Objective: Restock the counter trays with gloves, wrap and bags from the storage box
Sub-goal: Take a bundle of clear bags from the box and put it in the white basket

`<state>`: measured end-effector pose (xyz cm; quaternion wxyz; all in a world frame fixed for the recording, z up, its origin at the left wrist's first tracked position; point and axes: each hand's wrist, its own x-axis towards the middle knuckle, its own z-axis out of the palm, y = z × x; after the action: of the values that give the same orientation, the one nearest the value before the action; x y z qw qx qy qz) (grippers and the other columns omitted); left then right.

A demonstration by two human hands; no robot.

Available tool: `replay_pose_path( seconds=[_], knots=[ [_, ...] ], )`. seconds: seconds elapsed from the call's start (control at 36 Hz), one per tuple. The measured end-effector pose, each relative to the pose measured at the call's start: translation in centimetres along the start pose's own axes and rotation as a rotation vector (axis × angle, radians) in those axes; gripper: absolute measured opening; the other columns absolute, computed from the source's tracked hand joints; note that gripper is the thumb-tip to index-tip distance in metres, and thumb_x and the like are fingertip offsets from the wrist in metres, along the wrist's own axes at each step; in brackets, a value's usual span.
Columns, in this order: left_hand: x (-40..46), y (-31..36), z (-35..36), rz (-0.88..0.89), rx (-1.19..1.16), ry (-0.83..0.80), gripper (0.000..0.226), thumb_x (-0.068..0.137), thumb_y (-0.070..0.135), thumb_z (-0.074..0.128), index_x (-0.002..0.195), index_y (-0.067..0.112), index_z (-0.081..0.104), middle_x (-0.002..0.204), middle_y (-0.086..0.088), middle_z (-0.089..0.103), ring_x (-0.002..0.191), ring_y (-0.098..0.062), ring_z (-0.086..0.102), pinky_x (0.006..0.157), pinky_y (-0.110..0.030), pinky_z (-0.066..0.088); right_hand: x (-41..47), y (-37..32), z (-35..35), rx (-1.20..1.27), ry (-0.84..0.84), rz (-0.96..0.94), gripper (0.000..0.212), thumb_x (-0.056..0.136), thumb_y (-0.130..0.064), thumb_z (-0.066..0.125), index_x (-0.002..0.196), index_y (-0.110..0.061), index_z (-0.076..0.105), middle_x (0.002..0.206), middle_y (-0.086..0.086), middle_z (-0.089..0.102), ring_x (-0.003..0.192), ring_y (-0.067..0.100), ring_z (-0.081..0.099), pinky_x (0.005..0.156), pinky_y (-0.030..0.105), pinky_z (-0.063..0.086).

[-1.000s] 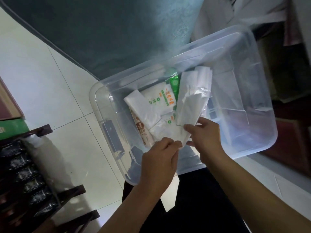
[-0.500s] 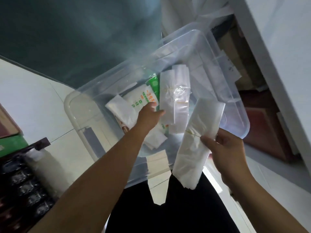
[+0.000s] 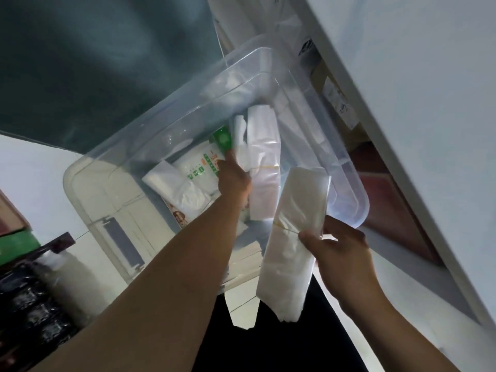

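Gathering stock: our right hand is pinching a bag bundle; our left hand is reaching into the storage box, grip unclear; next, choosing a pack.

Three bag bundles, one box.

Both arms are bare all the way up, with no sleeves showing. The left hand and the right hand wear no gloves, rings or watch. Lower down, the person wears black clothes that look plain and dark.
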<state>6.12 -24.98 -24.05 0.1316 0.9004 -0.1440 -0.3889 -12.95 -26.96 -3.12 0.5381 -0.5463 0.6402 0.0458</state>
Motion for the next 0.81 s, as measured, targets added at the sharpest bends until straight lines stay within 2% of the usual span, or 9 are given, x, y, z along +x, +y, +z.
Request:
replay_pose_path(
  seconds=[0.06,0.11,0.22,0.31,0.42,0.5,0.61,0.72,0.81],
  knots=[
    [-0.5,-1.4,-1.8,-0.022,-0.161,-0.067,0.042,0.090,0.013,0.065,0.130,0.007,0.054,0.124,-0.017,0.062,0.111,-0.034,0.061,0.094,-0.041,0.051,-0.2,-0.3,-0.2,0.002,-0.021,0.003,0.014,0.080,-0.024,0.069,0.084,-0.038,0.072,0.081,-0.019,0.072,0.065,0.006,0.067,0.066,0.035,0.053],
    [-1.2,-2.8,-3.8,-0.157,-0.383,-0.189,0.034,0.083,0.007,0.072,0.116,0.008,0.064,0.116,-0.014,0.068,0.104,-0.034,0.066,0.087,-0.043,0.056,-0.6,-0.8,-0.4,0.000,-0.042,0.003,0.015,0.079,-0.027,0.068,0.087,-0.039,0.072,0.083,-0.016,0.073,0.072,0.010,0.069,0.073,0.040,0.057],
    [-3.6,-4.9,-8.0,-0.301,-0.745,-0.374,0.044,0.082,0.002,0.076,0.124,0.006,0.065,0.106,-0.010,0.072,0.088,-0.026,0.071,0.067,-0.034,0.061,-1.6,-1.8,-0.7,0.032,-0.038,-0.035,0.020,0.080,-0.020,0.071,0.087,-0.038,0.075,0.080,-0.012,0.075,0.072,0.009,0.071,0.073,0.036,0.055],
    [-6.4,-6.0,-10.9,-0.320,-0.833,-0.446,0.040,0.085,0.002,0.073,0.123,0.009,0.065,0.103,-0.010,0.075,0.084,-0.023,0.072,0.065,-0.031,0.060,-2.7,-2.5,-0.9,0.039,-0.008,-0.072,0.024,0.080,-0.016,0.073,0.084,-0.039,0.075,0.080,-0.015,0.075,0.066,0.001,0.069,0.069,0.029,0.051],
    [-10.8,-7.3,-14.6,-0.290,-0.914,-0.508,0.038,0.087,0.006,0.072,0.124,0.008,0.065,0.118,-0.014,0.071,0.099,-0.028,0.068,0.085,-0.040,0.058,-5.1,-3.6,-0.9,0.036,0.045,-0.137,0.034,0.079,-0.012,0.074,0.079,-0.046,0.074,0.077,-0.016,0.075,0.067,0.001,0.068,0.069,0.030,0.053],
    [-14.3,-8.0,-17.7,-0.231,-0.989,-0.526,0.027,0.087,0.007,0.072,0.114,0.007,0.069,0.108,-0.013,0.071,0.089,-0.025,0.068,0.076,-0.038,0.058,-7.6,-4.6,-0.6,0.096,0.073,-0.156,0.034,0.079,-0.007,0.074,0.081,-0.041,0.076,0.080,-0.007,0.076,0.079,0.018,0.073,0.078,0.046,0.060],
    [-18.7,-9.1,-21.7,-0.141,-1.053,-0.534,0.019,0.083,0.008,0.076,0.101,0.011,0.075,0.101,-0.009,0.075,0.085,-0.024,0.072,0.074,-0.038,0.060,-11.1,-5.3,0.0,0.201,0.105,-0.185,0.036,0.080,0.001,0.072,0.080,-0.035,0.077,0.085,0.000,0.077,0.083,0.025,0.074,0.079,0.049,0.061],
    [-21.9,-9.9,-25.2,-0.027,-1.082,-0.577,0.043,0.071,0.014,0.083,0.111,0.004,0.071,0.106,-0.011,0.075,0.090,-0.025,0.072,0.076,-0.039,0.059,-14.5,-5.4,0.4,0.344,0.124,-0.190,0.034,0.081,0.006,0.069,0.088,-0.026,0.075,0.087,0.001,0.078,0.076,0.018,0.075,0.071,0.045,0.062],
    [-23.3,-10.2,-26.9,0.046,-1.100,-0.615,0.057,0.066,0.017,0.084,0.119,0.002,0.068,0.115,-0.013,0.072,0.098,-0.028,0.069,0.082,-0.042,0.056,-16.9,-5.1,0.2,0.472,0.140,-0.200,0.035,0.082,0.009,0.065,0.095,-0.022,0.074,0.089,0.000,0.079,0.078,0.018,0.075,0.057,0.031,0.062]
  ],
)
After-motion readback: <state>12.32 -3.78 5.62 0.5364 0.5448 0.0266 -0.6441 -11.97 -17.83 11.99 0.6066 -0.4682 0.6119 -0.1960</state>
